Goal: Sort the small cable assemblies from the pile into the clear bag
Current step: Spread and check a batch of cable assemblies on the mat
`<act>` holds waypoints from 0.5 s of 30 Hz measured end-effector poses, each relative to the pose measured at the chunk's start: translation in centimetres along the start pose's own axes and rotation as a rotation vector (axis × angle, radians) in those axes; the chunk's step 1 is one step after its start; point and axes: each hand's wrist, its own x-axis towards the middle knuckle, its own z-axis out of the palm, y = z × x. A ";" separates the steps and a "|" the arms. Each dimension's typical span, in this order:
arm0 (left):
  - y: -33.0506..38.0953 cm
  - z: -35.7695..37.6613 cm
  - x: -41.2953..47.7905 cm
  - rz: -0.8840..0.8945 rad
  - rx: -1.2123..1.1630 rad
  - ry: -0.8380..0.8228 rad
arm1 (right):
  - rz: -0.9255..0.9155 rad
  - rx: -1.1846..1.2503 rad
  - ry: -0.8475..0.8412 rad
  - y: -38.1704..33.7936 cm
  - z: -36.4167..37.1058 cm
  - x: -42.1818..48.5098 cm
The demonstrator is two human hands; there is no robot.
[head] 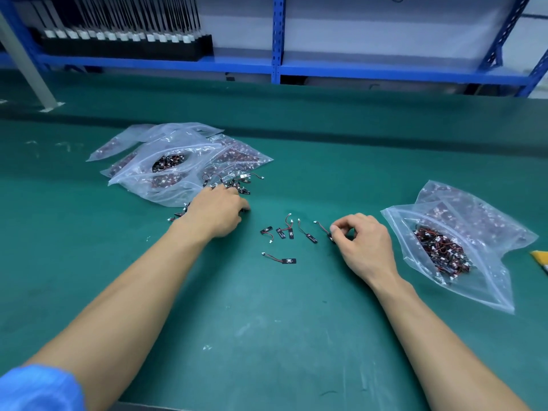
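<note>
Cable assemblies (280, 260) lie loose on the green bench (267, 336) at frame centre, between the two hands. Just right of them the right hand (366, 243) pinches the black end of one assembly (331, 237) between thumb and forefinger, and its red wire trails up and left. The clear bag (486, 277) lies open just right of that hand, partly filled with assemblies. The left hand (216, 212) rests palm-down on the near edge of the pile (234, 183) with its fingers curled. Whether it grasps anything cannot be told. Stacked bags (178, 155) lie behind the pile, upper left.
</note>
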 end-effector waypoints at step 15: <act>-1.8 -1.8 -0.8 -0.064 -0.374 0.429 | 0.010 0.028 0.012 0.6 0.2 0.0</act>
